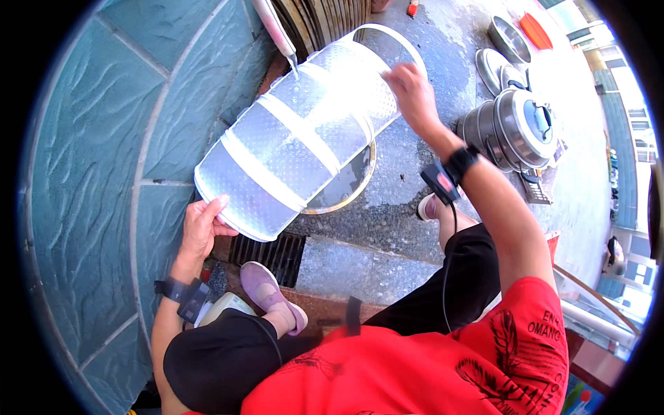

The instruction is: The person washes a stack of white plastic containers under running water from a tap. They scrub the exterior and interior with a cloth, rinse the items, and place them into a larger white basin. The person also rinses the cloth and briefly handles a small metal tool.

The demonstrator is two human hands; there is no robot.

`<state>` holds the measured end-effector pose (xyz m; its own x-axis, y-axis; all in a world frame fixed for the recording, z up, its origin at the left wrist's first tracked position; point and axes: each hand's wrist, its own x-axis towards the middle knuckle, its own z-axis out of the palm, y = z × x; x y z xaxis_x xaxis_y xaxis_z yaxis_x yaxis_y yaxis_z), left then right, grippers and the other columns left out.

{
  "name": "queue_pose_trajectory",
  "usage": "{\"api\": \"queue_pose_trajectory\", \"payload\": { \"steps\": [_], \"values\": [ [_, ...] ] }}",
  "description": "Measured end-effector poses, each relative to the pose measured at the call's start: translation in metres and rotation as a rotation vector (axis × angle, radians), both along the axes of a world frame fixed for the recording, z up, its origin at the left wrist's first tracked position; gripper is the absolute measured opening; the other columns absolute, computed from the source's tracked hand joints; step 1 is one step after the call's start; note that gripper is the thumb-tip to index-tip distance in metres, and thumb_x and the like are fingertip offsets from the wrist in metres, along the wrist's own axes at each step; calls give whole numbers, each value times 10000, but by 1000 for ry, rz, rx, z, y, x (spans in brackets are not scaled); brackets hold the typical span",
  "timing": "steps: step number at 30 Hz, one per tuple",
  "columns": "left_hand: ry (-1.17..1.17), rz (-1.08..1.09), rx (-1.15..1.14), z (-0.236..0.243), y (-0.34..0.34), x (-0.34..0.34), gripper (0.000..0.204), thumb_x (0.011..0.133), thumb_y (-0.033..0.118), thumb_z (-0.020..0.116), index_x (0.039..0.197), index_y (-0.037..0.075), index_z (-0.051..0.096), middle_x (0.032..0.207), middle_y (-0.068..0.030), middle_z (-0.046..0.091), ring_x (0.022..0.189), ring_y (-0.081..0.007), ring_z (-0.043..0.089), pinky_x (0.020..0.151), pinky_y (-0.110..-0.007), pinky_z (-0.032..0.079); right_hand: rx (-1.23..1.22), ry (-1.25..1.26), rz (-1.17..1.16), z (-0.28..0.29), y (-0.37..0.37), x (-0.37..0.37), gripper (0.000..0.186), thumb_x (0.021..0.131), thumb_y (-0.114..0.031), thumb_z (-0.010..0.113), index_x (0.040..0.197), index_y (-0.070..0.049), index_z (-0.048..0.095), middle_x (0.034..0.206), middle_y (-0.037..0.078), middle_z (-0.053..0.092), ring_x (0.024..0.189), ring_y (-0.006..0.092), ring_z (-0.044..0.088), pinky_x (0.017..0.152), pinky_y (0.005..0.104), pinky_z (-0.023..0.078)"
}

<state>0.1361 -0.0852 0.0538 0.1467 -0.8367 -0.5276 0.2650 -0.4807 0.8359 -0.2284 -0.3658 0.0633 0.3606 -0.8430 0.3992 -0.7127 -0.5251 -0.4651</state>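
Observation:
A large perforated metal cylinder basket lies tilted on its side over a round metal basin on wet stone ground. My left hand grips its closed bottom rim at the lower left. My right hand rests against the upper side near its open rim, fingers curled; what it holds is not visible. Water runs from a tap onto the top of the basket.
Stacked steel pots with a lid stand to the right, with steel bowls behind them. A floor drain grate lies under the basket. A green tiled wall fills the left side. My feet are in purple shoes.

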Motion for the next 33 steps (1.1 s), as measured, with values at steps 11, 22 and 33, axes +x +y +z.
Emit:
{"api": "queue_pose_trajectory", "payload": {
  "steps": [11, 22, 33],
  "values": [
    [-28, -59, 12, 1, 8, 3, 358, 918, 282, 639, 937, -75, 663, 781, -136, 701, 667, -172, 701, 606, -298, 614, 462, -431, -308, -18, -45, -52, 525, 799, -98, 617, 1313, -19, 548, 1227, 160, 622, 946, 210, 640, 825, 318, 497],
    [360, -125, 153, 4, 5, 27, 512, 950, 453, 562, 1111, -32, 601, 959, -173, 682, 852, -242, 705, 680, -382, 615, 688, -446, -238, -23, -55, -109, 404, 794, -79, 591, 1191, -6, 600, 985, 70, 668, 841, 141, 622, 731, 253, 491],
    [248, -93, 173, -3, 26, 11, 380, 917, 317, 648, 971, -59, 637, 813, -138, 703, 676, -198, 708, 606, -337, 619, 589, -709, -261, -20, -51, -66, 246, 823, -176, 706, 1006, -23, 645, 835, 17, 646, 722, 90, 580, 626, 229, 446]
  ]
}}
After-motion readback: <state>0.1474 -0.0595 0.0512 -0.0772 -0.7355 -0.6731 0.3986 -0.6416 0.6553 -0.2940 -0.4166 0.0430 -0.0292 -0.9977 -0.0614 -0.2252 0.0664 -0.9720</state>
